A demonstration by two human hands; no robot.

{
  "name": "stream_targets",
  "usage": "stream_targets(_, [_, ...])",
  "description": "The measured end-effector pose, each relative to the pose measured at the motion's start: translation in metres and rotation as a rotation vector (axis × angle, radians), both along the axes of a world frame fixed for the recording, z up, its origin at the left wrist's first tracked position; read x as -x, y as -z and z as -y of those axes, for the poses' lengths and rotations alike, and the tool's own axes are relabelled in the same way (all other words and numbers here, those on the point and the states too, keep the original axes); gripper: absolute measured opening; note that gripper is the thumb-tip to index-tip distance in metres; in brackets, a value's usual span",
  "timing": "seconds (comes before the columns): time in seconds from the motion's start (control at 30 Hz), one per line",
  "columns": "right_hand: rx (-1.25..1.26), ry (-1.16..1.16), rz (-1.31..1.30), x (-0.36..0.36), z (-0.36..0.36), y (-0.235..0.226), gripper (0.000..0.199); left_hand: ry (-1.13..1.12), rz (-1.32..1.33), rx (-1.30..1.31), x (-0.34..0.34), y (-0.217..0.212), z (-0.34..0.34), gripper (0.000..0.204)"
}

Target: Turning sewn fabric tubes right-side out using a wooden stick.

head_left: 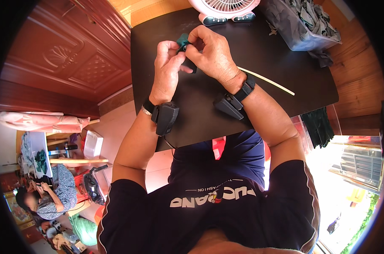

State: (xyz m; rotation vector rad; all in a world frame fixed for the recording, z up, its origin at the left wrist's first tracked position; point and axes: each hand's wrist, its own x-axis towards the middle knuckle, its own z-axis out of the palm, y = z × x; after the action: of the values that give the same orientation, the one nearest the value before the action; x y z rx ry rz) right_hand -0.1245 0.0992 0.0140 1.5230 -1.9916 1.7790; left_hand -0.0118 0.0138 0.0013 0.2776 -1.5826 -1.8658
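Both my hands meet over the far part of a dark tabletop, around a small dark green piece of fabric. My left hand pinches its lower left side between thumb and fingers. From the right, my right hand grips the same piece with thumb and forefinger. A dark bit shows just below the fingertips, too small to name. Behind my right wrist a thin pale stick lies slantwise on the table. Each wrist carries a black strapped device.
A pink fan stands at the table's far edge. At the far right is a clear plastic bin of grey-green fabric pieces. Dark green strips hang beside the right edge. Another person sits at the far left, near a wooden door.
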Motion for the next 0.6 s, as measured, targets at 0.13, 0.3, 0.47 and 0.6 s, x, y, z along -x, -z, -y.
stream_targets(0.13, [0.061, -0.168, 0.019, -0.005, 0.001, -0.001, 0.018, 0.031, 0.051, 0.017, 0.0, 0.003, 0.013, 0.017])
stream_targets(0.3, [0.035, -0.169, -0.006, -0.003, 0.003, 0.002, 0.02, 0.018, 0.069, 0.018, -0.002, 0.0, 0.012, 0.021])
stream_targets(0.47, [-0.106, -0.066, 0.038, 0.001, 0.001, 0.002, 0.022, -0.004, 0.124, 0.201, -0.003, -0.001, 0.005, 0.023])
stream_targets(0.6, [-0.122, 0.171, -0.103, -0.004, 0.002, 0.002, 0.026, -0.057, 0.141, 0.346, -0.005, 0.0, -0.005, 0.024])
